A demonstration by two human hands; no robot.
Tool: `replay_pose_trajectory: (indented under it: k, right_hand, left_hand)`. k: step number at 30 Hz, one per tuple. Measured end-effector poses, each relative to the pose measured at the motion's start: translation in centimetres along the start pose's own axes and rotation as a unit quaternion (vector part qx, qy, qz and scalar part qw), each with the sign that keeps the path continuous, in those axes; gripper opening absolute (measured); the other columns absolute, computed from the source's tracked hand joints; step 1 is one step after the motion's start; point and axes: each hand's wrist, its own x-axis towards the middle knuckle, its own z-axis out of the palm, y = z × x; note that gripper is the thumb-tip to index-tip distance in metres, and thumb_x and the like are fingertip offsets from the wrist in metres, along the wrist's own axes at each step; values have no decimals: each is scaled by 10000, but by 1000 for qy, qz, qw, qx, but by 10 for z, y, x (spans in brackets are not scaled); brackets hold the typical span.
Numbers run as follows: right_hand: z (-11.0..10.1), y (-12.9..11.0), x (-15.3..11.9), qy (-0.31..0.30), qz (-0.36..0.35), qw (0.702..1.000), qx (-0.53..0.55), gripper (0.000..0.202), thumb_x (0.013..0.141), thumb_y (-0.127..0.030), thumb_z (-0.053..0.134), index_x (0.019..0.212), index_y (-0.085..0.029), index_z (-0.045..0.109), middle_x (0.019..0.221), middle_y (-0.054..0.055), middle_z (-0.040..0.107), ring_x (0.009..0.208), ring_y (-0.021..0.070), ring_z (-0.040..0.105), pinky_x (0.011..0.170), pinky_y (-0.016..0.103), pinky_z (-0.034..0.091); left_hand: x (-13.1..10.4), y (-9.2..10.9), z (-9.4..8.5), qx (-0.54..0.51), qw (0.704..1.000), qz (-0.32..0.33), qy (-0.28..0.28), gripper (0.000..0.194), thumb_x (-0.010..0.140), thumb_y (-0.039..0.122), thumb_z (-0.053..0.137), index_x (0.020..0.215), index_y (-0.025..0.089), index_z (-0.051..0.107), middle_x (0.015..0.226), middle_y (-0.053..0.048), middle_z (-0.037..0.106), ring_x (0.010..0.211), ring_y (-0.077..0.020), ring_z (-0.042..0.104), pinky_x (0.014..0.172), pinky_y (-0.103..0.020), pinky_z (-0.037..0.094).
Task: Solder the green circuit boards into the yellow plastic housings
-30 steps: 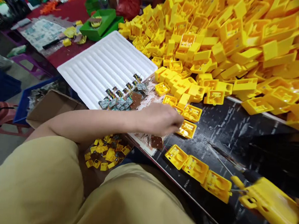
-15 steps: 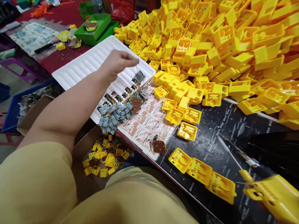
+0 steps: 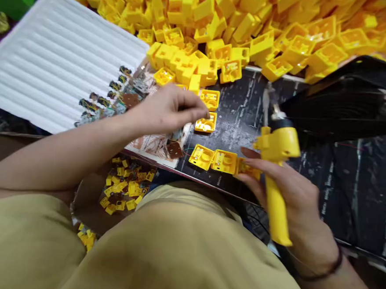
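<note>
My left hand (image 3: 173, 112) is closed in a pinch over the small yellow plastic cases. A small grey circuit board (image 3: 176, 134) shows partly beneath it, seemingly hanging by thin wires from the fingers. My right hand (image 3: 298, 196) grips a yellow soldering gun (image 3: 276, 207), its metal tip pointing away from me. The thumb and fingers of that hand also reach the end case (image 3: 246, 166) of a front row. Two open cases, one (image 3: 201, 157) and another (image 3: 224, 161), lie beside it. A brown circuit board (image 3: 174, 150) is wired to the leftmost.
A large heap of yellow cases (image 3: 228, 15) fills the back. On the left, a white ribbed tray (image 3: 63, 52) bears wired parts along its edge. A cardboard box (image 3: 88, 194) with yellow pieces stands below the bench's front edge. A black object (image 3: 344, 102) rises at right.
My left hand has come from the white tray rightward to the cases, bringing the circuit board. My right hand has come into view with the soldering gun, now touching the end case. The view has shifted right.
</note>
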Motion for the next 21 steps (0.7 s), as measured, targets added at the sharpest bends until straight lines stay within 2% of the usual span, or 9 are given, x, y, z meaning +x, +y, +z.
replay_pose_trajectory:
  k: [2,3,6,8,12,14,16,18,21]
  right_hand:
    - [12,-1,7,-11,-27,999,14,427,815,-381,730,1157,-226,527,1189,78,658,1116,232,628,1002,405,503]
    - [18,-2,12,-16,-38,999,18,452,815,-401,728,1163,-211,511,1212,98,646,1152,248,611,1051,455,468]
    - [32,-5,22,-23,-71,997,14,388,866,-324,682,1175,-186,494,1147,108,669,1107,244,637,1099,531,411]
    - [35,-7,25,-1,-74,997,2,391,865,-318,683,1182,-178,500,1113,107,681,1051,246,658,1080,546,425]
    - [19,-5,19,62,-44,997,2,493,792,-341,757,1204,-208,521,1120,68,690,984,217,673,930,396,548]
    - [8,-3,14,65,-29,997,-4,467,792,-287,759,1196,-224,533,1096,42,700,922,193,684,857,339,564]
    - [-2,-1,10,57,-28,998,-20,433,790,-264,760,1168,-216,554,1068,43,708,897,193,688,865,339,555]
    - [-12,-2,7,46,-38,998,-26,383,776,-245,770,1110,-201,588,972,30,721,832,166,687,843,296,547]
    - [-32,-8,-1,34,-31,998,-33,285,829,-291,716,1087,-212,621,761,-23,695,671,101,654,690,193,522]
  left_hand:
    - [-8,7,21,75,993,67,-64,245,910,206,473,973,172,707,912,-42,714,855,-158,664,748,-283,501]
    - [-12,8,30,110,987,85,-77,252,902,169,472,992,175,707,933,-47,719,871,-161,669,766,-276,498]
    - [-19,8,47,168,981,80,-59,199,898,180,524,991,160,699,881,-45,728,812,-160,673,732,-252,479]
    - [-19,7,51,175,982,63,-46,160,894,211,561,962,156,695,805,-25,721,737,-149,662,679,-238,457]
    - [-15,11,39,197,976,62,-66,145,882,208,561,875,164,698,749,-13,703,709,-144,646,642,-232,425]
    - [-10,16,29,176,980,64,-66,149,883,213,551,880,166,692,777,-11,707,724,-132,642,653,-221,423]
    - [-4,22,24,146,984,68,-74,140,877,209,554,890,169,687,800,-5,709,722,-118,633,659,-209,423]
    - [0,26,28,148,981,81,-97,124,860,192,564,875,173,686,796,-1,706,709,-117,623,654,-210,419]
    - [1,26,47,213,966,88,-121,161,883,204,533,865,165,688,800,-30,705,714,-145,629,643,-237,420]
